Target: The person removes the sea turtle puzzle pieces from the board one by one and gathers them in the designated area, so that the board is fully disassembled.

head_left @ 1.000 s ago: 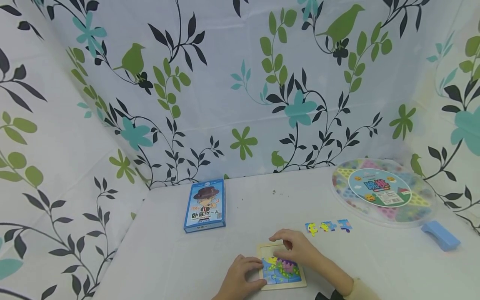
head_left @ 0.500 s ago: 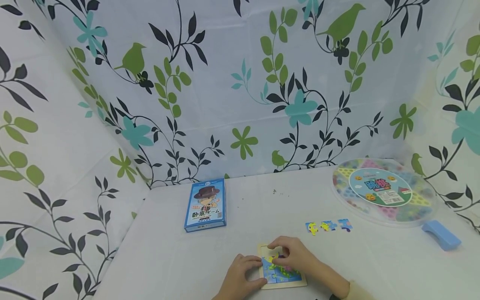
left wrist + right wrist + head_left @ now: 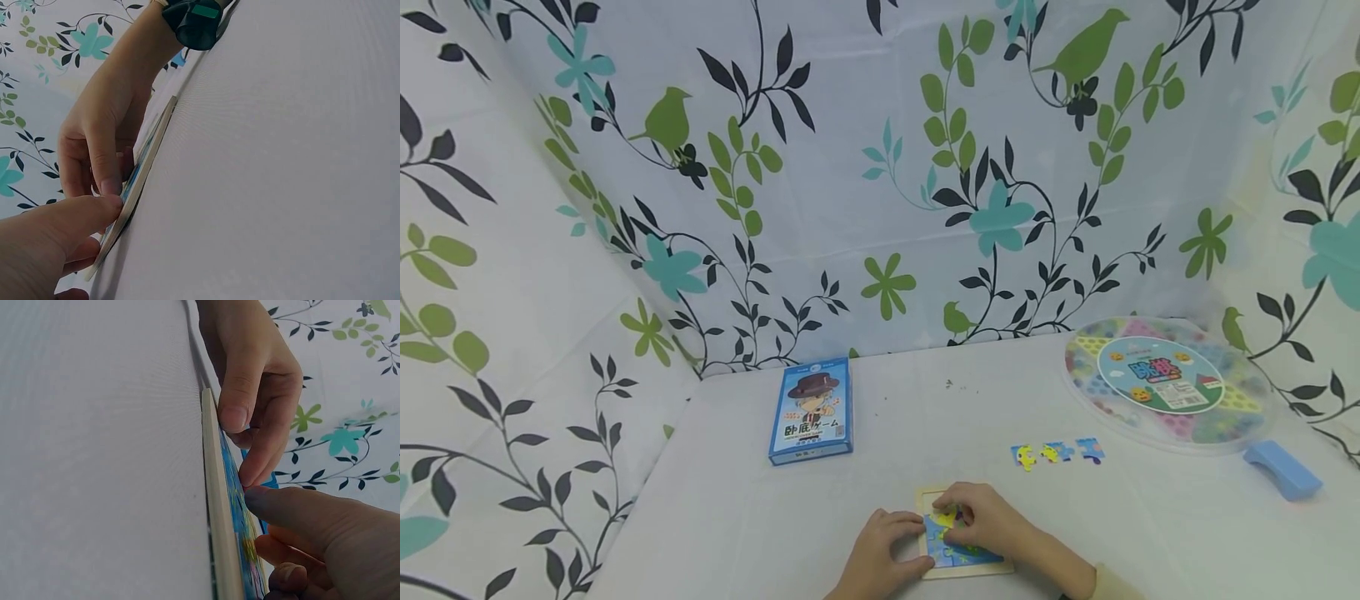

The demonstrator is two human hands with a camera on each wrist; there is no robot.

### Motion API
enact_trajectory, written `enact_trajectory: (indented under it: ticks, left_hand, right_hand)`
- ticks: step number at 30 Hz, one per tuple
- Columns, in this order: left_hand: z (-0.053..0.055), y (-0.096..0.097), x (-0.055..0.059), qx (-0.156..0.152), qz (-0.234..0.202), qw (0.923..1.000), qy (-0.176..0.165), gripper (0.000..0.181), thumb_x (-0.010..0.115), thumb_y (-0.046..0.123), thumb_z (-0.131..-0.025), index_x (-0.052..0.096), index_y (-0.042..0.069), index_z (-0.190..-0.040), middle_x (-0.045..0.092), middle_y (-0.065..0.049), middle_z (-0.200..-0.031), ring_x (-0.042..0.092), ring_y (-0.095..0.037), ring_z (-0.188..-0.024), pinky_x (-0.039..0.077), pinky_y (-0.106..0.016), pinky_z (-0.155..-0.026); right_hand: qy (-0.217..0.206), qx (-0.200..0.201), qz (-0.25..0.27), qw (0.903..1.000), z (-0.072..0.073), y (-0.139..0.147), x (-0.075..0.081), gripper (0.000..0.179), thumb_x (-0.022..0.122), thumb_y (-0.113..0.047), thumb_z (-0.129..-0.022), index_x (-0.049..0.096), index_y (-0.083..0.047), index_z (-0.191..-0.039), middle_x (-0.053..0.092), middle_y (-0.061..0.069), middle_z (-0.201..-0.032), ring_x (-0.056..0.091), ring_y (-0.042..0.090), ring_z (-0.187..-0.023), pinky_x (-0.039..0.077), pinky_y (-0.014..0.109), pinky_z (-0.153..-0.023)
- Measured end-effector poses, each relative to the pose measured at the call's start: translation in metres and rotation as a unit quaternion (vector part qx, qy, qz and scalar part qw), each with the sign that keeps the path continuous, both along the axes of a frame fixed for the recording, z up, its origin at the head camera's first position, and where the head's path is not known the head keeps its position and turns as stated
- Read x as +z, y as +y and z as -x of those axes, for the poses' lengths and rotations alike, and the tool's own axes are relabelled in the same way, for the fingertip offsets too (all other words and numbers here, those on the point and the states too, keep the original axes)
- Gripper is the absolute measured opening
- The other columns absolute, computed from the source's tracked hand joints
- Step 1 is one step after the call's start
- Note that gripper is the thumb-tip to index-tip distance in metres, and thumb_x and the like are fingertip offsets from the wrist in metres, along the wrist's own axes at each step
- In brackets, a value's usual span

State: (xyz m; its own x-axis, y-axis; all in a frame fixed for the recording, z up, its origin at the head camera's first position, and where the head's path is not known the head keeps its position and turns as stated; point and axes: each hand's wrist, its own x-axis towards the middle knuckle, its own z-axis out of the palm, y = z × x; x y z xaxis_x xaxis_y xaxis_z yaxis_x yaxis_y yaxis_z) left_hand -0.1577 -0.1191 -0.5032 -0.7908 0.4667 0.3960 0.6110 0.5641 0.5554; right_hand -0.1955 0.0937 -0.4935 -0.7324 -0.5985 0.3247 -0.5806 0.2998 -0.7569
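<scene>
A small jigsaw puzzle (image 3: 942, 552) in a pale wooden tray (image 3: 973, 572) lies low in the head view, its blue, yellow and green pieces partly covered by my hands. Along its left edge, my left hand (image 3: 880, 554) holds the tray with curved fingers and thumb. My right hand (image 3: 988, 521) is over the puzzle, thumb and index finger bent down to the pieces on either side of a yellow patch. Whether they pinch a piece is hidden. Both wrist views show the tray (image 3: 215, 487) edge-on, with right-hand fingertips at the puzzle surface.
Three loose puzzle pieces (image 3: 1057, 452) lie in a row beyond the tray. A blue card-game box (image 3: 811, 412) stands farther left. At the right are a round clear bead case (image 3: 1165, 383) and a light-blue block-like object (image 3: 1282, 471). Patterned cloth (image 3: 850, 167) hangs behind.
My right hand has moved down and slightly left over the puzzle, covering more of its right part. The left hand and the three loose pieces have stayed in place.
</scene>
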Motion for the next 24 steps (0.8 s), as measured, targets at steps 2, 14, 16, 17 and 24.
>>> enact_trajectory:
  ticks: [2, 14, 16, 17, 24]
  left_hand:
    - [-0.0004, 0.0002, 0.0002, 0.001, 0.000, 1.0000, 0.003, 0.034, 0.069, 0.036, -0.076, 0.067, 0.009, -0.096, 0.062, 0.002, -0.101, 0.046, -0.007, -0.082, 0.042, -0.025, -0.071]
    - [0.0000, 0.0005, -0.0009, 0.003, 0.000, 0.9999, 0.012, 0.032, 0.069, 0.035, -0.077, 0.067, 0.008, -0.096, 0.062, 0.002, -0.101, 0.047, -0.007, -0.082, 0.042, -0.026, -0.071]
    - [-0.0001, 0.0005, -0.0009, 0.003, -0.001, 0.9999, 0.012, 0.031, 0.069, 0.034, -0.077, 0.067, 0.008, -0.096, 0.062, 0.002, -0.101, 0.047, -0.007, -0.082, 0.042, -0.025, -0.071]
    - [-0.0001, 0.0005, -0.0010, 0.003, -0.002, 0.9999, 0.012, 0.031, 0.069, 0.034, -0.078, 0.067, 0.008, -0.096, 0.062, 0.002, -0.101, 0.047, -0.007, -0.083, 0.042, -0.026, -0.071]
    - [-0.0008, 0.0007, 0.0007, 0.000, 0.000, 0.9999, 0.012, 0.030, 0.069, 0.032, -0.078, 0.067, 0.008, -0.096, 0.062, 0.002, -0.101, 0.047, -0.008, -0.083, 0.042, -0.026, -0.072]
  right_hand:
    - [0.001, 0.005, -0.001, 1.0000, -0.0001, 0.0004, -0.0010, 0.029, 0.072, -0.009, -0.073, 0.063, -0.002, -0.099, 0.057, -0.006, -0.082, 0.037, -0.003, -0.053, 0.039, 0.017, -0.047]
    - [0.003, 0.010, -0.008, 0.9999, -0.0012, -0.0006, -0.0006, 0.026, 0.072, -0.009, -0.073, 0.064, -0.004, -0.098, 0.056, -0.008, -0.080, 0.037, -0.003, -0.054, 0.038, 0.016, -0.048]
    - [-0.003, 0.007, -0.010, 0.9999, -0.0020, -0.0014, -0.0001, 0.027, 0.072, -0.009, -0.073, 0.064, -0.004, -0.098, 0.056, -0.008, -0.081, 0.038, -0.002, -0.055, 0.039, 0.017, -0.049]
    - [-0.006, 0.004, -0.012, 0.9999, -0.0024, -0.0018, 0.0003, 0.027, 0.072, -0.009, -0.073, 0.064, -0.004, -0.099, 0.056, -0.008, -0.083, 0.039, -0.001, -0.056, 0.039, 0.017, -0.049]
    - [0.004, -0.005, -0.013, 0.9999, -0.0042, -0.0036, 0.0018, 0.029, 0.072, -0.009, -0.073, 0.064, -0.002, -0.100, 0.058, -0.003, -0.088, 0.043, 0.003, -0.058, 0.040, 0.017, -0.051]
